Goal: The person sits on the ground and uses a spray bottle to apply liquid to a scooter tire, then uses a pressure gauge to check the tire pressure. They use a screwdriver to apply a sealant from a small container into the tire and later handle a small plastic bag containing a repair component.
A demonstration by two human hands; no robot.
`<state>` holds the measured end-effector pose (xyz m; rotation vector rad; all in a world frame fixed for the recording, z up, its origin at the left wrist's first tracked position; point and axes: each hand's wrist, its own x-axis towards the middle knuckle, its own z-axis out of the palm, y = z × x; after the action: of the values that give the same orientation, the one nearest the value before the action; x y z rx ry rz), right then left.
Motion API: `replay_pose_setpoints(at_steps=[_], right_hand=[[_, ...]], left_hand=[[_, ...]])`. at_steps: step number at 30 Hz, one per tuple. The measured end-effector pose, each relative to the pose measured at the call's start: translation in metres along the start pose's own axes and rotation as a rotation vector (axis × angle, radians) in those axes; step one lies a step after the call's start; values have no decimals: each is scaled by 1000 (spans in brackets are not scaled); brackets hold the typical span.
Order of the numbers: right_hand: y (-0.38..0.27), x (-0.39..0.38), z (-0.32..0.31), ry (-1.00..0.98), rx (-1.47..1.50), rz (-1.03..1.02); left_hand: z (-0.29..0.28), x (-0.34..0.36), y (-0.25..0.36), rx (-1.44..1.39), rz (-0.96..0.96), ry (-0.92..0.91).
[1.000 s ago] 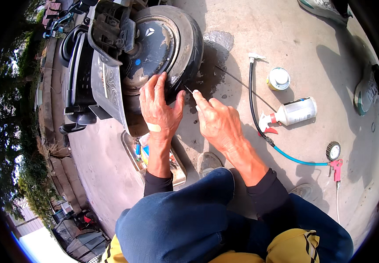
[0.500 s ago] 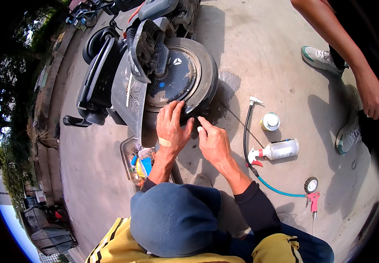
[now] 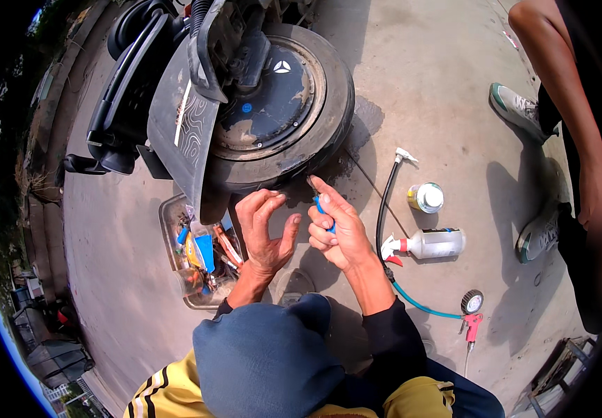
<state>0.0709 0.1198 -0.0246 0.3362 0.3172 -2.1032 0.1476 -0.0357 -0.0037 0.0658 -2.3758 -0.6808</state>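
Note:
A scooter wheel (image 3: 280, 97) with a black tyre (image 3: 322, 143) faces me, its hub dusty and scuffed. My right hand (image 3: 343, 230) is closed around a small blue-handled tool (image 3: 322, 206), its short dark tip pointing up just below the tyre's near edge. Most of that tool is hidden by the fingers, so its exact kind is unclear. My left hand (image 3: 263, 233) hovers beside it, thumb apart from the bent fingers and nothing visible between them. It is close to the tyre's lower edge; whether the fingertips touch it I cannot tell.
On the left an open tray (image 3: 175, 268) holds mixed tools and small items. To the right are a can (image 3: 426, 198), a lying spray bottle (image 3: 437, 244), and an air hose (image 3: 383, 209) with a pressure gauge (image 3: 472, 302). Another person's shoe (image 3: 517, 108) and arm are at the right edge.
The hands have drawn back from the tyre toward me. The blue-handled tool now shows in the right hand. The view has shifted, making the wheel look higher and larger.

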Motion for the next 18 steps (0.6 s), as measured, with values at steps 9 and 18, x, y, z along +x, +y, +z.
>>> replay_pose_setpoints(at_steps=[9,18], right_hand=[[2,-5,21,257,-1674,-680],[14,-4,14,201,-1070,-399]], left_hand=[[27,-49,-22,-960,-997,-152],[33,-32,-13,-1280,-1073,-184]])
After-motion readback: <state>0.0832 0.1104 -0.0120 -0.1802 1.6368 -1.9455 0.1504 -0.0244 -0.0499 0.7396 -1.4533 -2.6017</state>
